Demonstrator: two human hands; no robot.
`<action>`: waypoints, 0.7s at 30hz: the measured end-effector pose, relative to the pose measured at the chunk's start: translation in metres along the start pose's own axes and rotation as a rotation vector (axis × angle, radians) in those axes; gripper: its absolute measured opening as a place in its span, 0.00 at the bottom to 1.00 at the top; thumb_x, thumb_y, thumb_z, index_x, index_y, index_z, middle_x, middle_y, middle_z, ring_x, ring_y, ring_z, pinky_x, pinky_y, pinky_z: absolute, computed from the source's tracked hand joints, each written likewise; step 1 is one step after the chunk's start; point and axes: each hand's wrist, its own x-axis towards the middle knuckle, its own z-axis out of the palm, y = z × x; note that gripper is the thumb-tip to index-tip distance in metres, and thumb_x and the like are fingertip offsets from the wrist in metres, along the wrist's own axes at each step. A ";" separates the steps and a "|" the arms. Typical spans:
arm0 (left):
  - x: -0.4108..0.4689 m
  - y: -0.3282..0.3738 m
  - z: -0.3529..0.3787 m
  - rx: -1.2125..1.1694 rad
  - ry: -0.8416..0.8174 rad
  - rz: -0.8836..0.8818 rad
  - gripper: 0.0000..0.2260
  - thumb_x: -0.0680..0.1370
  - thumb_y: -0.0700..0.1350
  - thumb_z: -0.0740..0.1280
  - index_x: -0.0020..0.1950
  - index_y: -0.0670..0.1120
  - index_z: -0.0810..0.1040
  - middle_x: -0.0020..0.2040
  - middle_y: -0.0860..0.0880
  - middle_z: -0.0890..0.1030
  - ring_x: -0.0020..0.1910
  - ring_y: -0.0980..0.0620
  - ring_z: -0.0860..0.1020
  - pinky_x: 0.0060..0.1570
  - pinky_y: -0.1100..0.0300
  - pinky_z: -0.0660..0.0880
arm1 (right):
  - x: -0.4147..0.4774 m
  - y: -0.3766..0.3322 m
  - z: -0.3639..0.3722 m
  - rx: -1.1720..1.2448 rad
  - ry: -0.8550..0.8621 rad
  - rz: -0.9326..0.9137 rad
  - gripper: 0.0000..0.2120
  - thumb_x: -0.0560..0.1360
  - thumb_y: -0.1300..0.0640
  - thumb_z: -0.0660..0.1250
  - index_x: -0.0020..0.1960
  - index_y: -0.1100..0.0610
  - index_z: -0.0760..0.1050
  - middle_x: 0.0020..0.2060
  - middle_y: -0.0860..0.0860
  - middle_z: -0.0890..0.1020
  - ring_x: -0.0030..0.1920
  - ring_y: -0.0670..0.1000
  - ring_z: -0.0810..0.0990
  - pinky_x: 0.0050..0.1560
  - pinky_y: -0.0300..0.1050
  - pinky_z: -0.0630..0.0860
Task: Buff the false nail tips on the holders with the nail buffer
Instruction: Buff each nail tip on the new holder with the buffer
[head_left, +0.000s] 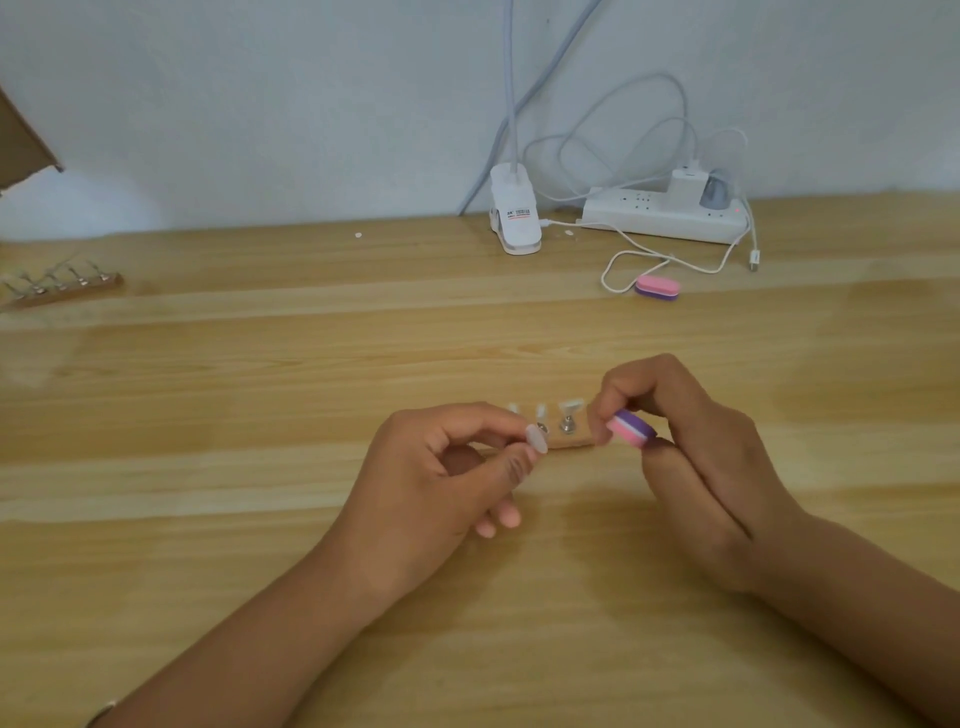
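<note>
1. Pinching a pale false nail tip (536, 440) between thumb and forefinger of the left hand (441, 478): narrow grip, closed on the tip. Long axis of the tip roughly 11 to 5 o'clock. Cannot tell whether seated on a clip or lifted free.
2. Just beside the tip, toward 2 o'clock: a wooden holder (576, 440) flat on the surface (260, 519), long axis 9 to 3 o'clock. Carrying metal clips (566, 425) and other tips (540, 410) along the far edge.
3. At 3 o'clock from the pinched tip, beyond the holder's right end: the nail buffer (631, 428), pink face and purple band. Clamped in the right hand (701, 457), with a narrow grip, fingers curled over the top and thumb beneath. Near the tip but apart from it.
4. Judging from this, a short carry of the buffer toward 9 o'clock to meet the tip across its long axis. Left hand nearer and steadying, right hand stroking.
5. Farther out at 1 o'clock: a second buffer (657, 287) beside a white cable (623, 257), with a power strip (665, 221) behind it.
6. At 12 o'clock a clip lamp (514, 218); at 10 o'clock, well apart, another holder (62, 288).
</note>
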 end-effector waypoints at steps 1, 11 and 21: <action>0.000 0.000 0.001 0.002 -0.006 0.003 0.05 0.71 0.48 0.72 0.45 0.50 0.85 0.39 0.50 0.85 0.26 0.50 0.81 0.25 0.61 0.75 | 0.000 -0.001 0.000 0.014 -0.011 -0.005 0.13 0.69 0.59 0.51 0.49 0.53 0.69 0.40 0.50 0.75 0.41 0.55 0.74 0.42 0.46 0.70; -0.002 0.001 0.002 0.046 -0.009 0.023 0.06 0.71 0.47 0.72 0.46 0.53 0.86 0.33 0.50 0.84 0.25 0.52 0.80 0.25 0.63 0.74 | 0.002 -0.004 0.015 -0.216 0.059 -0.040 0.12 0.76 0.48 0.66 0.49 0.56 0.78 0.42 0.48 0.80 0.41 0.53 0.80 0.39 0.52 0.77; -0.002 0.000 0.002 0.026 0.002 0.001 0.06 0.71 0.45 0.72 0.46 0.53 0.86 0.36 0.51 0.85 0.26 0.50 0.82 0.25 0.63 0.75 | 0.004 0.003 0.016 -0.276 0.113 -0.174 0.09 0.77 0.55 0.67 0.49 0.59 0.84 0.44 0.40 0.76 0.44 0.37 0.73 0.45 0.35 0.74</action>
